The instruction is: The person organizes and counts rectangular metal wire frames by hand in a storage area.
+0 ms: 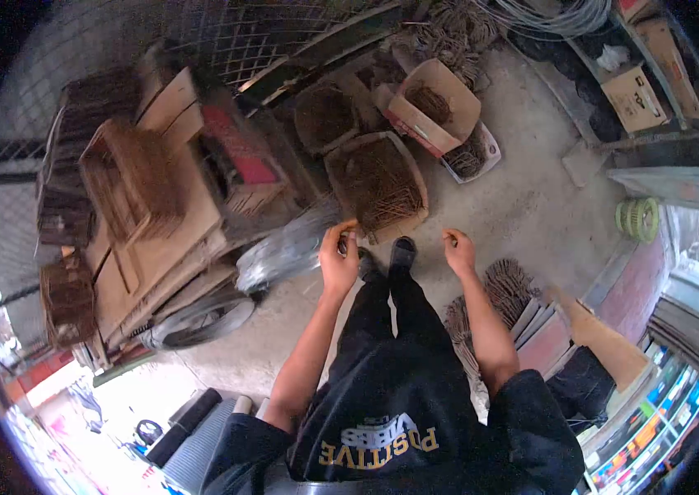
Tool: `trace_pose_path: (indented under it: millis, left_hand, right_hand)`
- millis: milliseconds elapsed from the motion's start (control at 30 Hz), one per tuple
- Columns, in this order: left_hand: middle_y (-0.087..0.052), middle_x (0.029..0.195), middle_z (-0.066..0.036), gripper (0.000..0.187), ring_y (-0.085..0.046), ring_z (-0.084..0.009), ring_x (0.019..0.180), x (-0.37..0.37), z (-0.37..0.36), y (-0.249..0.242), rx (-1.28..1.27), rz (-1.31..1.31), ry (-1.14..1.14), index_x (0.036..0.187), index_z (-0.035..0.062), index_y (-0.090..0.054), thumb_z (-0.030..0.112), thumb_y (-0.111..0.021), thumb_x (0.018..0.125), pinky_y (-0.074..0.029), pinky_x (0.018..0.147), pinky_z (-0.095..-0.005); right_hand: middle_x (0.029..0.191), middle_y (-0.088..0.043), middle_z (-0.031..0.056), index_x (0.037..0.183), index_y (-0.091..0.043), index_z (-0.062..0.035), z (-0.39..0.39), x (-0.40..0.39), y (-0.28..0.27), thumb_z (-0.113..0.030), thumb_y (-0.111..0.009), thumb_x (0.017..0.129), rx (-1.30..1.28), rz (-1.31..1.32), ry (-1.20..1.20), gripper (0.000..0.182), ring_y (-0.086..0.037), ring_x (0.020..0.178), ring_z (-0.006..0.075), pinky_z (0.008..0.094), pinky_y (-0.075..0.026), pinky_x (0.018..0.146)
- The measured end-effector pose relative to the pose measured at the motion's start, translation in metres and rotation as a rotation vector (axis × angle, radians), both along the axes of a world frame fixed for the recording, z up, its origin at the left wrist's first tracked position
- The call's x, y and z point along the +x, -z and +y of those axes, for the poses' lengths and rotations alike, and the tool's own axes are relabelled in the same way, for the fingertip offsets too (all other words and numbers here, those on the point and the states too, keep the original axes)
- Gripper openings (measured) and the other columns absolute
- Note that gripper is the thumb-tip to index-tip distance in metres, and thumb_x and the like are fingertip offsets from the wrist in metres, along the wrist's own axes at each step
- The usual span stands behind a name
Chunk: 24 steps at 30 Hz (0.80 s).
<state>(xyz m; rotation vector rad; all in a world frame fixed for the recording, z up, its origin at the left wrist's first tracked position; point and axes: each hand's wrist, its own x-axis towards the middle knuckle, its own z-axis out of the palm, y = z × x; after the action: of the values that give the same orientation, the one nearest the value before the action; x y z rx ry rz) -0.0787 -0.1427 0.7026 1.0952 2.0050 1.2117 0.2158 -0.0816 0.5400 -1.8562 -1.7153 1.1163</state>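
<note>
My left hand (339,257) has its fingers curled toward the thumb. It is close to the near edge of an open cardboard box (420,183) full of thin, rusty brown rods (391,196). A small dark spot shows between its fingers, too small to name. My right hand (459,251) is raised over the concrete floor, apart from the left one. Its fingers are bent in and closed, and whatever they may hold is hidden.
Further boxes (458,103) with brown wire stand beyond. On my left are a wooden table (193,210) with a brown rack (131,181), a plastic-wrapped bundle (283,256) and a wire coil (209,322). Brown bundles (508,285) lie right, with a green basket (637,219) farther off.
</note>
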Motion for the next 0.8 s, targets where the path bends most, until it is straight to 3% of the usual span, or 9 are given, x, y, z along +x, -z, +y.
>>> trace_pose_path:
  millis: [167, 267, 367, 467, 500, 533, 600, 667, 800]
  left_hand:
    - [-0.071, 0.096, -0.011, 0.021, -0.064, -0.0175, 0.077, 0.011, 0.046, 0.127, -0.075, -0.082, 0.105, 0.117, 0.0045, -0.073, 0.004, -0.063, 0.099, -0.052, 0.072, -0.0322]
    - [-0.071, 0.095, -0.011, 0.019, -0.066, -0.0180, 0.084, 0.021, 0.054, 0.267, -0.217, -0.219, 0.120, 0.115, 0.0021, -0.072, 0.004, -0.062, 0.099, -0.054, 0.077, -0.0321]
    - [-0.071, 0.094, -0.010, 0.017, -0.067, -0.0206, 0.086, 0.028, 0.056, 0.431, -0.216, -0.492, -0.010, 0.111, 0.0001, -0.072, 0.006, -0.062, 0.098, -0.055, 0.078, -0.0348]
    - [-0.073, 0.098, -0.015, 0.023, -0.068, -0.0301, 0.090, 0.021, 0.049, 0.568, -0.475, -0.041, -0.022, 0.108, 0.0003, -0.072, 0.019, -0.061, 0.100, -0.056, 0.081, -0.0405]
    - [-0.073, 0.099, -0.016, 0.027, -0.068, -0.0333, 0.091, 0.021, 0.050, 0.604, -0.552, 0.109, -0.024, 0.107, 0.0004, -0.072, 0.024, -0.060, 0.101, -0.056, 0.083, -0.0424]
    - [-0.073, 0.100, -0.017, 0.029, -0.069, -0.0349, 0.092, 0.021, 0.054, 0.619, -0.595, 0.185, -0.023, 0.106, 0.0004, -0.072, 0.026, -0.060, 0.101, -0.056, 0.083, -0.0434]
    - [-0.074, 0.102, -0.018, 0.036, -0.069, -0.0384, 0.095, 0.019, 0.082, 0.603, -0.662, 0.287, 0.068, 0.106, 0.0004, -0.072, 0.033, -0.057, 0.102, -0.056, 0.085, -0.0457]
    - [-0.074, 0.103, -0.019, 0.041, -0.068, -0.0404, 0.097, 0.017, 0.090, 0.626, -0.689, 0.323, 0.162, 0.105, 0.0004, -0.072, 0.038, -0.055, 0.103, -0.056, 0.086, -0.0470]
    - [-0.074, 0.110, -0.018, 0.045, -0.070, -0.0375, 0.107, 0.039, 0.102, 0.683, -0.808, 0.546, -0.010, 0.116, 0.0022, -0.073, 0.042, -0.059, 0.100, -0.058, 0.091, -0.0470]
  right_hand:
    - [0.102, -0.076, 0.0160, 0.111, -0.074, -0.0039, -0.021, 0.025, 0.120, -0.019, -0.067, 0.100, -0.211, 0.045, 0.126, 0.021, -0.072, 0.096, 0.0297, 0.0403, -0.055, 0.083]
    - [0.094, -0.072, 0.0087, 0.114, -0.072, 0.0026, -0.056, 0.031, 0.292, -0.017, -0.064, 0.103, -0.166, 0.269, 0.173, 0.024, -0.066, 0.082, 0.0187, 0.0338, -0.053, 0.074]
    - [0.094, -0.071, 0.0067, 0.112, -0.072, 0.0021, -0.061, 0.022, 0.423, -0.009, -0.063, 0.100, 0.121, -0.079, -0.008, 0.019, -0.064, 0.077, 0.0181, 0.0317, -0.052, 0.069]
    - [0.098, -0.070, 0.0105, 0.115, -0.071, 0.0022, -0.015, -0.025, 0.410, -0.006, -0.064, 0.099, 0.054, -0.143, -0.137, 0.020, -0.064, 0.076, 0.0192, 0.0319, -0.052, 0.067]
    - [0.104, -0.070, 0.0132, 0.120, -0.068, 0.0018, 0.001, -0.042, 0.412, -0.010, -0.065, 0.100, -0.159, -0.039, 0.038, 0.024, -0.066, 0.078, 0.0215, 0.0335, -0.054, 0.067]
    - [0.110, -0.070, 0.0159, 0.125, -0.066, 0.0013, 0.011, -0.049, 0.427, -0.014, -0.067, 0.101, -0.372, 0.066, 0.215, 0.029, -0.067, 0.080, 0.0237, 0.0352, -0.055, 0.068]
    - [0.116, -0.069, 0.0169, 0.130, -0.063, 0.0011, -0.004, -0.047, 0.546, -0.019, -0.067, 0.102, -0.296, 0.088, 0.202, 0.035, -0.069, 0.083, 0.0256, 0.0368, -0.056, 0.069]
    - [0.123, -0.067, 0.0180, 0.136, -0.059, 0.0008, 0.001, -0.056, 0.578, -0.024, -0.067, 0.103, -0.217, 0.121, 0.192, 0.041, -0.070, 0.085, 0.0276, 0.0385, -0.058, 0.069]
    - [0.130, -0.067, 0.0176, 0.139, -0.058, -0.0027, -0.007, -0.046, 0.642, -0.026, -0.068, 0.102, -0.312, 0.338, 0.353, 0.045, -0.073, 0.090, 0.0329, 0.0447, -0.060, 0.073]
